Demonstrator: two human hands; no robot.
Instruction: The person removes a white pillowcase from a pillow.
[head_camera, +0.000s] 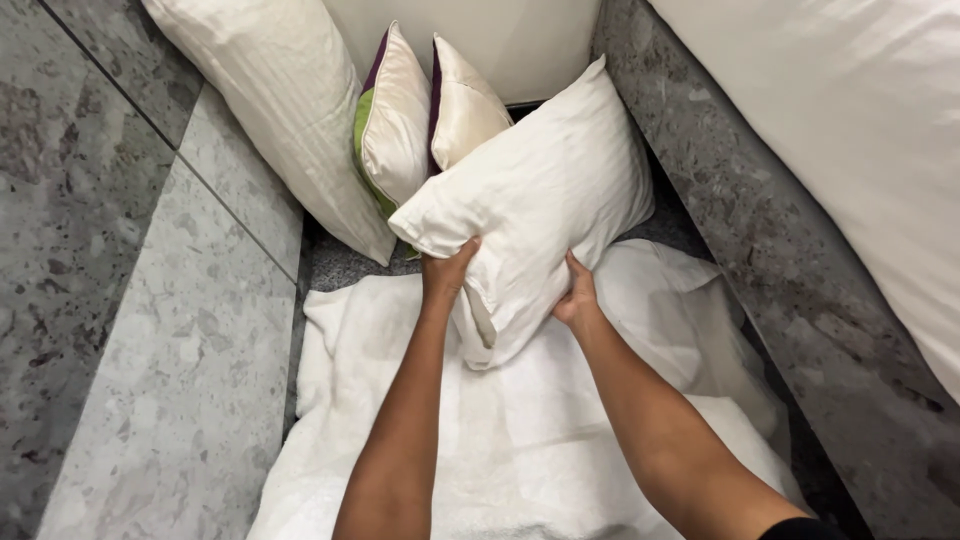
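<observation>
Four pillows (530, 210) on grey stone floor (150, 330)

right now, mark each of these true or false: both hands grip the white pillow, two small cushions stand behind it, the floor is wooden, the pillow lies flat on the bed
1. Both hands, left hand and right hand, grip the white pillow. True.
2. Two small satin cushions stand behind it. True.
3. The floor is wooden. False: the floor is grey speckled stone tile.
4. The pillow lies flat on the bed. False: it is held tilted above white bedding on the floor.
</observation>
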